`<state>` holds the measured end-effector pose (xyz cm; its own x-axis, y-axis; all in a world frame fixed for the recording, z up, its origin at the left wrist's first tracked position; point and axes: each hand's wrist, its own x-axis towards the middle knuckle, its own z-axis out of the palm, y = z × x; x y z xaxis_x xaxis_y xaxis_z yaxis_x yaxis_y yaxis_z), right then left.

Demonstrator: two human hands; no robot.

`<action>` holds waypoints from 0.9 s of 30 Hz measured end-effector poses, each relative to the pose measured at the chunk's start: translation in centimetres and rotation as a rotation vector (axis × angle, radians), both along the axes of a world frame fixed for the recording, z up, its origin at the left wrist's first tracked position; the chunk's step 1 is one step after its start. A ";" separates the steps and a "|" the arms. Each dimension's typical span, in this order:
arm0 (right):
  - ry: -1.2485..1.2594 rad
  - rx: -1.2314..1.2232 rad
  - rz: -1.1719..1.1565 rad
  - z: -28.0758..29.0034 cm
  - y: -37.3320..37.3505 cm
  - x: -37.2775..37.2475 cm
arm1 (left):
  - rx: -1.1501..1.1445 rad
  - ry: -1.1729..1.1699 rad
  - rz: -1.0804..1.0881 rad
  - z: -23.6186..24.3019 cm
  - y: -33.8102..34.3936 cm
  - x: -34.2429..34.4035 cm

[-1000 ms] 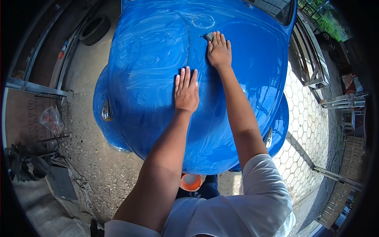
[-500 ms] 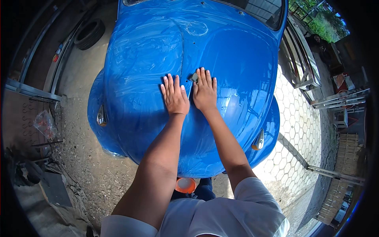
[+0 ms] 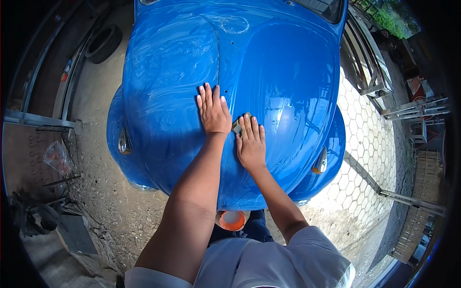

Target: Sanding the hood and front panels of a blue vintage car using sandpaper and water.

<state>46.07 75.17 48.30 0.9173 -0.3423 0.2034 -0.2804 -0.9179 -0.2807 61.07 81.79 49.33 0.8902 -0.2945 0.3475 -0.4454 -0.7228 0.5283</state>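
Note:
In front of me is a blue car hood (image 3: 288, 72), streaked with a whitish film, mostly on its left half. My left hand (image 3: 212, 113) lies flat on it, left of the centre ridge, fingers stretched out and nothing visible under them. To the right of the ridge and a little nearer, my right hand (image 3: 250, 144) presses down on a small folded grey-and-tan piece of sandpaper (image 3: 236, 127). Only its edges show beside and beyond the fingers; the palm hides the rest. Two small holes mark the ridge farther up.
An orange bucket (image 3: 232, 221) with cloudy liquid stands by my legs, below the hood's front edge. Chrome-based lamps (image 3: 320, 161) stick up from both fenders. A tyre (image 3: 103, 44) lies at the far left, and metal frames (image 3: 377, 77) stand along the right.
My right hand has slid toward me down the hood, taking the sandpaper with it. The left hand stays flat at nearly the same spot. The view has shifted slightly.

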 end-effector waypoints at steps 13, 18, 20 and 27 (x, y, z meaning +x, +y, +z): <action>-0.141 -0.074 -0.324 2.7 -18.1 19.0 | 0.069 -0.049 0.003 -0.1 -0.7 -0.6; -0.136 -0.074 -0.279 3.0 -16.4 17.3 | 0.038 -0.094 -0.004 -0.1 -0.6 -0.1; -0.211 -0.123 -0.224 0.6 -10.5 12.1 | 0.073 -0.113 0.007 -0.5 0.2 0.3; 0.042 0.075 -0.208 -4.4 3.2 -11.3 | 0.186 -0.344 -0.213 0.4 -0.3 -1.6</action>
<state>34.76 78.39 43.88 0.8327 -0.5374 0.1332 -0.4740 -0.8163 -0.3299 59.43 81.48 49.77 0.6449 -0.5445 0.5362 -0.7217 -0.6647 0.1930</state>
